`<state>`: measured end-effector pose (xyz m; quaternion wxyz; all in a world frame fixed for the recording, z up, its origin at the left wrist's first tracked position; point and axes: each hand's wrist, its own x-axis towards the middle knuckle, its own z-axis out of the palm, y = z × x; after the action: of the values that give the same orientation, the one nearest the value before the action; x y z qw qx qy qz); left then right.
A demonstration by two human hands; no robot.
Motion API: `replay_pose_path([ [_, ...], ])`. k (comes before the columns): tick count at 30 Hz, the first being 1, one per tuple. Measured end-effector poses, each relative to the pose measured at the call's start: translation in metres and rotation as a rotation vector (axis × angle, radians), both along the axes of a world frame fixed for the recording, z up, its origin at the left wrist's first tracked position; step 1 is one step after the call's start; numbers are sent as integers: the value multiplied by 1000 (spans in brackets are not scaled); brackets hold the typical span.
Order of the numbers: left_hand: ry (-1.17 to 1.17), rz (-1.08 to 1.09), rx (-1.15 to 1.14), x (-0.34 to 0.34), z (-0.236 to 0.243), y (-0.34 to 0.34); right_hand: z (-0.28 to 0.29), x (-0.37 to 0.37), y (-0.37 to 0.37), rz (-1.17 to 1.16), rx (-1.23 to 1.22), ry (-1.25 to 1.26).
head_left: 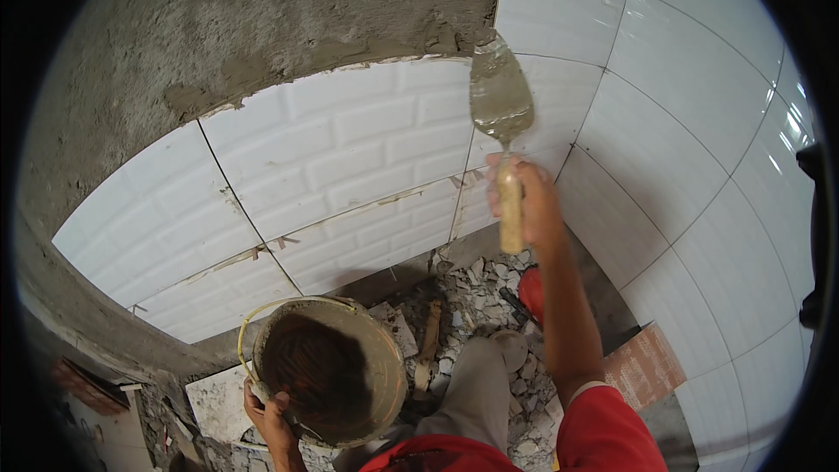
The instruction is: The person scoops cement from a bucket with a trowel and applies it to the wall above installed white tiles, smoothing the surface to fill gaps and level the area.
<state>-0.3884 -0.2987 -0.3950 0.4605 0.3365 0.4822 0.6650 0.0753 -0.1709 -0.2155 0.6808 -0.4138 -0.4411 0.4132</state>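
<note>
My right hand (530, 201) is closed round the wooden handle of a trowel (501, 96), its blade pointing up and smeared with wet grey mortar. The blade tip reaches the top edge of the white brick-patterned wall tiles (350, 131), by the bare cement wall (262, 9). My left hand (271, 415) grips the rim of a mortar-coated bucket (384, 367) at its left side, near the yellow handle. Inside the bucket it is dark, and how much mortar it holds is hard to make out. Fresh mortar lies in a strip along the tiles' top edge.
Smooth white tiles (682, 114) cover the right wall. Broken rubble (476, 284) lies at the wall's foot, with a wood piece (429, 336) and a red object (531, 293) among it. A reddish brick-like block (645, 367) stands by the right wall. Small tile spacers sit in the joints.
</note>
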Motion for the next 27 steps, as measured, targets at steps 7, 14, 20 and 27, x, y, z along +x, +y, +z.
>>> replay_pose_path([
  [7, -3, 49, -20, 2, 1, 3, 41, 29, -33, -111, -167, -206],
  [14, 45, -5, 14, -1, 7, 7, 44, 14, -31, -163, -67, -545],
  [20, 33, -3, -1, -2, 9, 4, 64, -43, -11, -185, 189, -1036],
  [27, 42, -22, 7, -3, 8, -3, 81, -108, 19, -277, 580, -1294],
])
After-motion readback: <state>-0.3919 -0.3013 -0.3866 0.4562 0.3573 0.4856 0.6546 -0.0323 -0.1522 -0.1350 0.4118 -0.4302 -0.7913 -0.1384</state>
